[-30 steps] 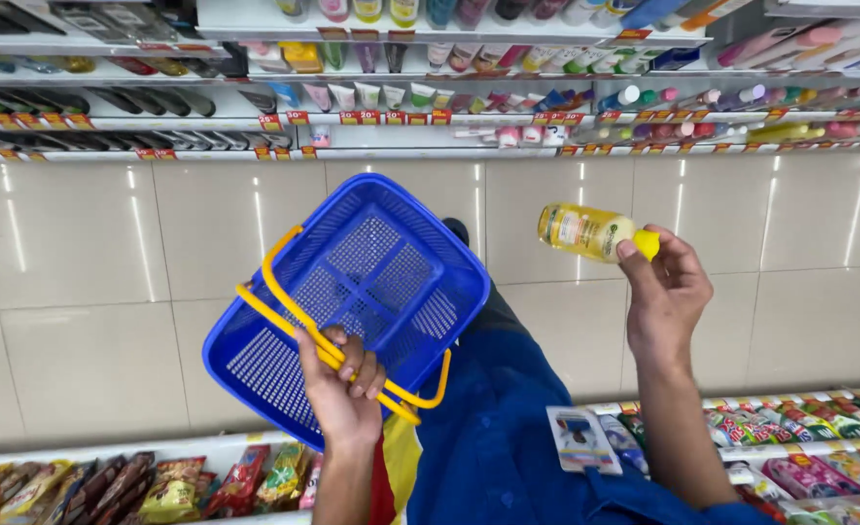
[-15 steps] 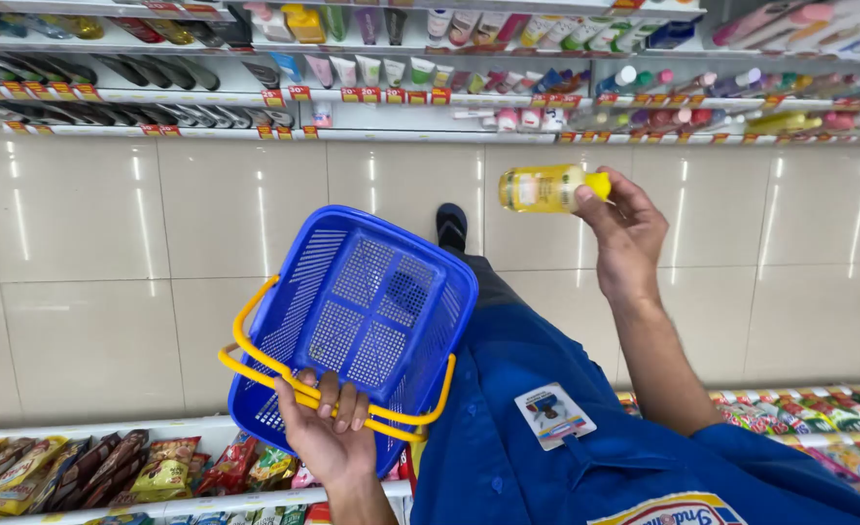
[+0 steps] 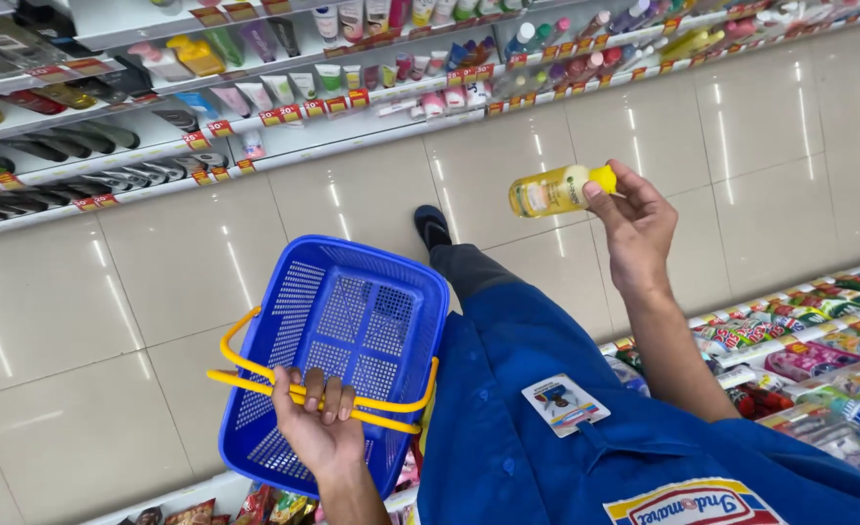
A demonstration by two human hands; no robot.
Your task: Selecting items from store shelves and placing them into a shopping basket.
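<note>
Left hand: near left of the scene, fingers curled over both yellow handles of a blue plastic shopping basket, grasping them together; the wrist runs out at the bottom edge.
Basket: mesh walls and floor visible, nothing seen inside; its near rim is partly covered by the hand, and its right side meets the blue work shirt.
Right hand: raised at right, fingertips closed around the yellow cap end of a small yellow bottle.
Bottle: held sideways, above the floor tiles, well apart from the basket; label print too small to make out.
Shirt: fills the near right; a badge hangs on the chest; the lower part is cut off by the frame.
Shoe: dark, one only in view, beyond the basket.
Far shelves: tubes and bottles in rows, small and blurred.
Near shelves: coloured packets at right, partly cut off.
</note>
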